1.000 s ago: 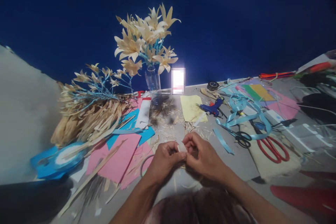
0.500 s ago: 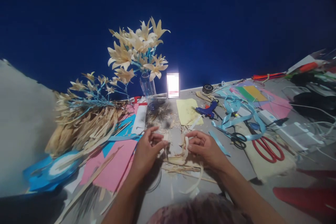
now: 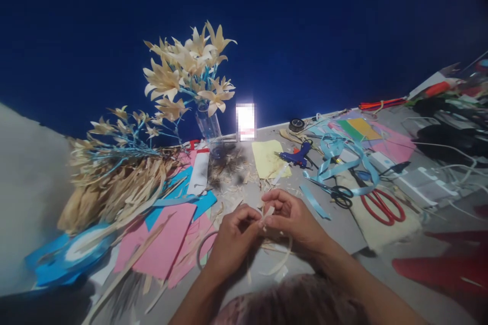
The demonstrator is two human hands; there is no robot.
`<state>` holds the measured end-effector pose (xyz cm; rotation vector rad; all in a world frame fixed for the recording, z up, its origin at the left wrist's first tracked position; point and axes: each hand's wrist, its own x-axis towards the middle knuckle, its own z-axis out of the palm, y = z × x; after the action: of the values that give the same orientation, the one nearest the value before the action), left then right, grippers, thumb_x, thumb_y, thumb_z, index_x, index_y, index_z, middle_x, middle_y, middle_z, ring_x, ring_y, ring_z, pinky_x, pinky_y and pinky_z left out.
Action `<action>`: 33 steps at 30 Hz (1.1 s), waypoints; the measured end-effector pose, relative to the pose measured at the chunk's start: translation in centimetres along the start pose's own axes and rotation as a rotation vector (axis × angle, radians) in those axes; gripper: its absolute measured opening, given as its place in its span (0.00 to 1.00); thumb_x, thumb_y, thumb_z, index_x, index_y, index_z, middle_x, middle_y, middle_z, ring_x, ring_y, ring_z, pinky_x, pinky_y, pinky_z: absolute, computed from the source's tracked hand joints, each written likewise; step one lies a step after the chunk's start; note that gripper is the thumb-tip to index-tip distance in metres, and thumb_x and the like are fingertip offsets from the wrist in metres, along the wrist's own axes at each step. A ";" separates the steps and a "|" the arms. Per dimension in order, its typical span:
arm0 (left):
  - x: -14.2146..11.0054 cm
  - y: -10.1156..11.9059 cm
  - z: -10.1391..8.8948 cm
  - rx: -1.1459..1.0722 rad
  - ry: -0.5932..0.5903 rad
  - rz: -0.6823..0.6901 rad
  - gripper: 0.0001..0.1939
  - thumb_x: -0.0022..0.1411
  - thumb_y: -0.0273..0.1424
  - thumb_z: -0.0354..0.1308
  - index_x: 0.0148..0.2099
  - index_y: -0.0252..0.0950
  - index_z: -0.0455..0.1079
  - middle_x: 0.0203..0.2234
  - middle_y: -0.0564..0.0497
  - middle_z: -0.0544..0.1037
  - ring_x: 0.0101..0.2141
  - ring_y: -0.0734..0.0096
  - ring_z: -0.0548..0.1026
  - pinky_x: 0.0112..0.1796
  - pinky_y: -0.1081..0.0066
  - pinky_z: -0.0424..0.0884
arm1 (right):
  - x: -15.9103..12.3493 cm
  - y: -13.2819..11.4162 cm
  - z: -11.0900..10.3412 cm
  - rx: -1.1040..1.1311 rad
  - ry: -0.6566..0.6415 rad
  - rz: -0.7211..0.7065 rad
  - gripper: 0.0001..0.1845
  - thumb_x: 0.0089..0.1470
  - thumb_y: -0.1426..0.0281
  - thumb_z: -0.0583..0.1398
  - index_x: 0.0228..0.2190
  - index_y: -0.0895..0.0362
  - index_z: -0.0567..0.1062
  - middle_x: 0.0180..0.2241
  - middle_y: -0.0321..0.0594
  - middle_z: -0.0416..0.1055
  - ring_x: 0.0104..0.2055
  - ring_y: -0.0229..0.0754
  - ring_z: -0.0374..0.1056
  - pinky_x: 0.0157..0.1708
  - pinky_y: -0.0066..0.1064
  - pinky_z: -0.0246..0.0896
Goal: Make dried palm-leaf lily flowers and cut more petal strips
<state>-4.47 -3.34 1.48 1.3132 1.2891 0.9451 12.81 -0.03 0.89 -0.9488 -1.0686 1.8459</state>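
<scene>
Close to my body, my left hand [image 3: 241,227] and my right hand [image 3: 287,216] meet over the table, thumbs and fingertips together. Between them is a short pale strip [image 3: 269,212], which looks like dried husk; its lower part is hidden by my fingers. My right thumb and fingers pinch the strip, and my left fingertips press against it from the other side. A longer pale curved strip [image 3: 281,263] lies just below my right hand. Husk scraps [image 3: 229,190] are scattered on the table beyond my knuckles.
A glass vase [image 3: 209,127] holds cream flowers at the back. Dried husks [image 3: 99,193], pink paper [image 3: 162,238] and a blue ribbon roll [image 3: 76,254] lie left. On the right are a blue glue gun [image 3: 299,155], black-handled scissors [image 3: 340,196], red-handled scissors [image 3: 383,207] and light blue ribbon [image 3: 331,157].
My hands have come together from apart, the left moving right to meet the strip in my right fingers. The whole view has shifted slightly, moving the background leftward.
</scene>
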 end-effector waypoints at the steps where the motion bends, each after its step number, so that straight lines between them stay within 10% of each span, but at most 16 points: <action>1: -0.1 0.0 -0.2 0.026 -0.020 0.031 0.11 0.62 0.37 0.60 0.31 0.37 0.73 0.28 0.51 0.74 0.32 0.67 0.71 0.36 0.69 0.64 | -0.1 -0.3 0.1 -0.037 0.001 0.008 0.24 0.40 0.67 0.73 0.40 0.56 0.74 0.30 0.33 0.71 0.26 0.35 0.64 0.26 0.26 0.58; 13: -0.9 1.3 -1.7 0.023 -0.232 0.176 0.09 0.65 0.32 0.58 0.31 0.37 0.72 0.31 0.51 0.74 0.36 0.67 0.72 0.40 0.69 0.63 | -0.2 -1.2 -1.6 0.258 -0.225 0.170 0.16 0.37 0.70 0.74 0.28 0.60 0.76 0.23 0.34 0.68 0.21 0.31 0.58 0.21 0.23 0.52; 17: -0.9 0.8 -2.4 -0.033 -0.224 0.128 0.10 0.66 0.35 0.58 0.32 0.36 0.71 0.31 0.51 0.74 0.34 0.67 0.71 0.38 0.69 0.63 | -0.4 -2.6 -3.0 0.417 -0.170 0.054 0.16 0.42 0.65 0.74 0.30 0.59 0.76 0.22 0.31 0.63 0.23 0.31 0.55 0.23 0.23 0.50; 22: -0.6 0.6 -2.2 -0.014 -0.217 0.092 0.11 0.66 0.37 0.57 0.33 0.37 0.70 0.30 0.52 0.72 0.34 0.68 0.69 0.38 0.70 0.62 | -0.8 -1.9 -1.4 0.095 -0.211 0.057 0.25 0.43 0.58 0.74 0.39 0.58 0.76 0.36 0.40 0.71 0.30 0.34 0.63 0.28 0.24 0.55; 25: -0.7 1.0 -2.0 0.033 -0.223 0.106 0.11 0.66 0.35 0.57 0.32 0.37 0.69 0.30 0.53 0.72 0.34 0.69 0.69 0.39 0.70 0.61 | -0.5 -0.6 -0.1 0.034 -0.203 0.097 0.20 0.42 0.64 0.75 0.33 0.59 0.75 0.28 0.35 0.70 0.26 0.32 0.61 0.26 0.23 0.53; 33: -1.1 0.6 -3.0 -0.044 -0.279 0.101 0.11 0.64 0.36 0.59 0.31 0.36 0.70 0.30 0.52 0.73 0.34 0.68 0.70 0.38 0.69 0.62 | -0.4 -2.4 -2.0 0.410 -0.179 0.121 0.13 0.42 0.68 0.73 0.27 0.60 0.76 0.22 0.31 0.64 0.23 0.31 0.57 0.25 0.23 0.52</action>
<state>-7.43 -3.92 2.75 1.4301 0.9909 0.8211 15.32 1.10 2.39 -0.6257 -0.7021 2.1737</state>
